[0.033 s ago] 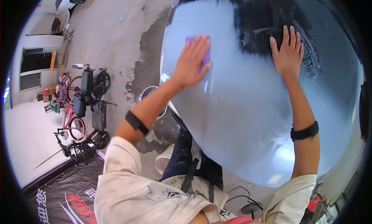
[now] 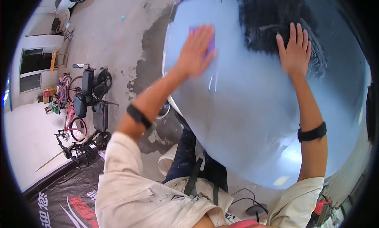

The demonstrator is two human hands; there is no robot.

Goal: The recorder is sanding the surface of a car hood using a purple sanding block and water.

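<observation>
A large, curved, glossy panel that looks like a car hood (image 2: 237,109) spreads before me, pale blue-grey with a dark patch (image 2: 268,19) toward its far side. My left hand (image 2: 193,50) presses a purple pad (image 2: 211,44) flat against the pale area near the panel's left edge. Most of the pad is hidden under the fingers, and the hand is slightly blurred. Farther right, my right hand (image 2: 295,52) rests open on the panel beside the dark patch, fingers spread and nothing in it. Whitish smears curve on the surface just right of that hand.
Below the panel's left edge, partly behind my left forearm, stands a bucket (image 2: 164,111). A white tub (image 2: 166,165) sits by my legs. To the left are a black electric scooter (image 2: 89,86) and a pink bicycle (image 2: 73,121). A black cable (image 2: 248,194) lies below the panel.
My left hand has slid a little farther away across the panel with the purple pad. The right hand has shifted only slightly.
</observation>
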